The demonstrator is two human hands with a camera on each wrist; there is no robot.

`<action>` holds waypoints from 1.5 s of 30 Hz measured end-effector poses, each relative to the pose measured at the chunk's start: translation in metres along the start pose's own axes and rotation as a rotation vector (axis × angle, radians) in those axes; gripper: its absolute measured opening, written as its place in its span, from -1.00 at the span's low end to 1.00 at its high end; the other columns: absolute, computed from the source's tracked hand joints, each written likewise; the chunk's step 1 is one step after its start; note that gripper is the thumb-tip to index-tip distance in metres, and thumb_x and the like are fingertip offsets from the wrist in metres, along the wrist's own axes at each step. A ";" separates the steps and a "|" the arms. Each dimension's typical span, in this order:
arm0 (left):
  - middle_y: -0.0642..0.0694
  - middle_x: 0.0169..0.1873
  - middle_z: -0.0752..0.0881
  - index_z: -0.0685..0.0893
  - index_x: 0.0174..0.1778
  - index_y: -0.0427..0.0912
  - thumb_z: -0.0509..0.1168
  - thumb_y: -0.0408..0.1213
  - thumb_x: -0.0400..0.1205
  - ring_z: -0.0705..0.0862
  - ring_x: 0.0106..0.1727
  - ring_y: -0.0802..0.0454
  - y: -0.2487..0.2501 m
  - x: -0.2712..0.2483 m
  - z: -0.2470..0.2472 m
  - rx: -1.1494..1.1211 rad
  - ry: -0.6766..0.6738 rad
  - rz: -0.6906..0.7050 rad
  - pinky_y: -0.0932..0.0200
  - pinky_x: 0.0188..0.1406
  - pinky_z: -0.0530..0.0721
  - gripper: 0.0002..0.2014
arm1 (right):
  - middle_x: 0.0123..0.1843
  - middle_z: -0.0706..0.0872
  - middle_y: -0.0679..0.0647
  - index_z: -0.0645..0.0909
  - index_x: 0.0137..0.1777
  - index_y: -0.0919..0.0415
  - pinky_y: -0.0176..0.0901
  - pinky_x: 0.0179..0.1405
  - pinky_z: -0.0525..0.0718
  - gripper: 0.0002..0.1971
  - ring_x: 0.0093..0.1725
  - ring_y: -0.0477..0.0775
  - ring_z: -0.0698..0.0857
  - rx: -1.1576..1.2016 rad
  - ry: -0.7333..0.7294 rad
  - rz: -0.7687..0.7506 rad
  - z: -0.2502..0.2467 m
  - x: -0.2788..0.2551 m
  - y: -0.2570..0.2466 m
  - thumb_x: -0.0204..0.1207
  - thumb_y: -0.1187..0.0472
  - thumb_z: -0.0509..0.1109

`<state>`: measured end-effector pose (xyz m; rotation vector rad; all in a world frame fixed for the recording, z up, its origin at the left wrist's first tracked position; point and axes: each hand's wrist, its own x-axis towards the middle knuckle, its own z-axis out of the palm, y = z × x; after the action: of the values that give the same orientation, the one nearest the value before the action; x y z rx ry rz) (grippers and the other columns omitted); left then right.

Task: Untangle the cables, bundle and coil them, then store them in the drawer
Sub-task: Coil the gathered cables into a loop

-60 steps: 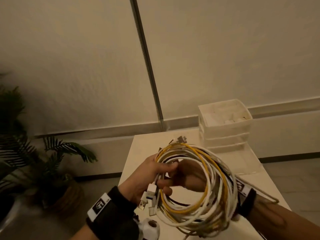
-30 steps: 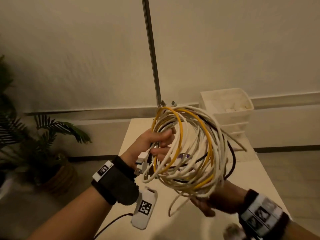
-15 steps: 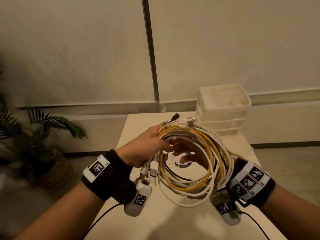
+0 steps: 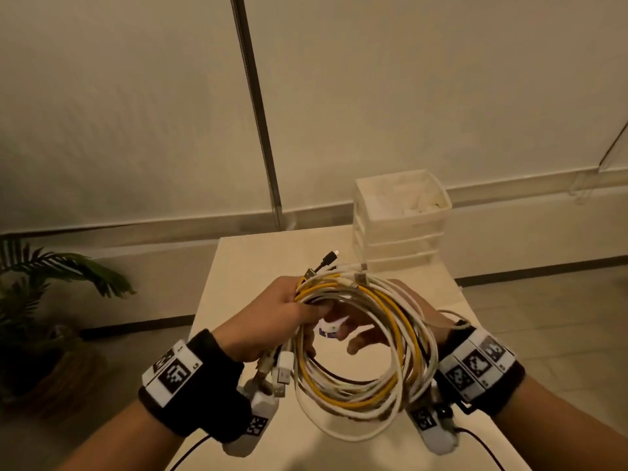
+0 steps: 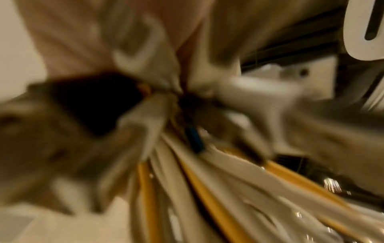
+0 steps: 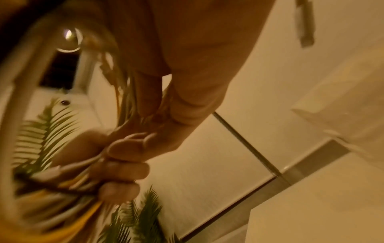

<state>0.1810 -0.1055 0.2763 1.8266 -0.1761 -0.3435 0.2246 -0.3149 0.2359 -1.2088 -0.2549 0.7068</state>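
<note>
A coil of white and yellow cables point(image 4: 390, 311) hangs in the air over the table. My left hand point(image 4: 272, 321) grips the coil's upper left side, fingers curled round the strands. Several USB plugs point(image 4: 283, 368) dangle below that grip, and a black plug point(image 4: 328, 258) sticks up. My right hand point(image 4: 363, 331) reaches through the loop from the right, fingers loosely extended toward the left hand. In the right wrist view the left hand's fingers point(image 6: 124, 166) clamp the cables point(image 6: 68, 184) below my right hand point(image 6: 182, 82). The left wrist view is blurred, showing only cable strands point(image 5: 207, 205).
A white stacked drawer unit point(image 4: 401, 212) stands at the back right of the pale table point(image 4: 258, 260), its top tray holding white items. A potted palm point(image 4: 51, 300) stands on the floor to the left. A wall with a dark vertical strip is behind.
The coil was raised upright while the right hand dropped beneath it, then lowered again. The right hand has slipped through the loop. Little has moved in the last half second.
</note>
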 end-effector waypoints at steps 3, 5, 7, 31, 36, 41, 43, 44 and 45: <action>-0.16 -0.59 0.49 0.62 -0.14 -0.45 0.28 -0.50 0.59 0.56 -0.55 -0.15 -0.014 -0.002 -0.006 -0.075 0.111 -0.002 -0.29 -0.31 0.73 -0.93 | 0.24 0.66 0.48 0.62 0.32 0.29 0.07 -0.21 0.80 -0.55 -0.03 0.33 0.73 0.195 0.084 -0.050 -0.033 -0.017 0.001 0.40 0.42 0.48; -0.23 -0.58 0.44 0.55 -0.25 -0.42 0.26 -0.50 0.51 0.54 -0.57 -0.16 -0.021 -0.004 -0.012 -0.132 0.166 -0.001 -0.28 -0.33 0.73 -0.95 | 0.26 0.68 0.37 0.56 0.41 0.21 0.11 -0.23 0.80 -0.34 -0.08 0.28 0.77 0.346 0.063 -0.070 -0.061 -0.031 0.008 0.27 0.53 0.52; -0.24 -0.54 0.40 0.51 -0.31 -0.33 0.20 -0.58 0.58 0.51 -0.56 -0.15 -0.027 -0.005 -0.018 -0.191 0.204 -0.037 -0.25 -0.31 0.72 -0.84 | 0.35 0.62 0.35 0.42 0.51 0.22 0.32 0.04 0.69 -0.27 0.08 0.36 0.72 0.470 -0.025 -0.133 -0.070 -0.044 0.009 0.30 0.62 0.20; -0.13 -0.42 0.55 0.60 -0.12 -0.24 0.27 -0.35 0.72 0.65 -0.50 0.00 -0.062 0.029 -0.005 -0.702 0.463 -0.205 0.18 -0.57 0.66 -0.90 | -0.13 0.83 0.26 0.66 0.20 0.02 0.17 -0.09 0.80 -0.62 -0.14 0.24 0.80 -0.271 0.515 -0.151 0.025 -0.020 0.053 0.56 0.49 0.30; -0.03 -0.57 0.64 0.66 -0.17 -0.21 0.27 -0.33 0.72 0.63 -0.49 0.00 -0.080 0.040 0.017 -0.626 0.527 -0.183 0.16 -0.54 0.61 -0.84 | 0.02 0.83 0.20 0.74 0.09 0.23 0.20 0.01 0.80 -0.59 -0.01 0.31 0.80 -0.155 0.590 -0.131 0.031 -0.011 0.068 0.53 0.62 0.16; -0.25 -0.26 0.78 0.75 0.02 -0.27 0.34 -0.23 0.68 0.68 -0.44 -0.02 -0.107 0.063 0.047 -0.521 0.553 -0.170 0.15 -0.49 0.65 -0.83 | 0.06 0.69 0.45 0.71 0.06 0.42 0.44 0.20 0.65 -0.56 0.04 0.47 0.65 0.242 0.588 -0.029 0.009 -0.017 0.076 0.31 0.59 0.09; -0.28 -0.16 0.80 0.74 0.06 -0.20 0.35 -0.17 0.67 0.70 -0.41 -0.02 -0.115 0.075 0.061 -0.487 0.512 -0.184 0.10 -0.44 0.68 -0.81 | 0.00 0.67 0.39 0.70 0.02 0.38 0.37 0.15 0.68 -0.75 -0.04 0.38 0.64 0.247 0.659 0.001 -0.004 -0.021 0.077 0.58 0.32 0.19; -0.26 -0.13 0.80 0.72 0.08 -0.16 0.34 -0.13 0.67 0.72 -0.42 -0.01 -0.118 0.081 0.068 -0.460 0.484 -0.190 0.03 -0.39 0.72 -0.81 | -0.02 0.70 0.35 0.68 0.09 0.35 0.30 0.05 0.71 -0.69 -0.07 0.35 0.67 0.192 0.712 0.024 -0.011 -0.022 0.079 0.68 0.14 0.19; -0.23 -0.11 0.80 0.70 0.09 -0.11 0.34 -0.10 0.67 0.74 -0.41 -0.01 -0.121 0.089 0.076 -0.439 0.456 -0.191 -0.03 -0.31 0.76 -0.81 | -0.01 0.74 0.30 0.65 0.17 0.28 0.23 -0.06 0.75 -0.62 -0.09 0.32 0.72 0.117 0.747 0.058 -0.019 -0.021 0.081 0.69 -0.02 0.17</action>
<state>0.2335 -0.1670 0.1290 1.4414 0.3671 -0.0794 0.1896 -0.3288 0.1591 -1.2885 0.4377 0.2760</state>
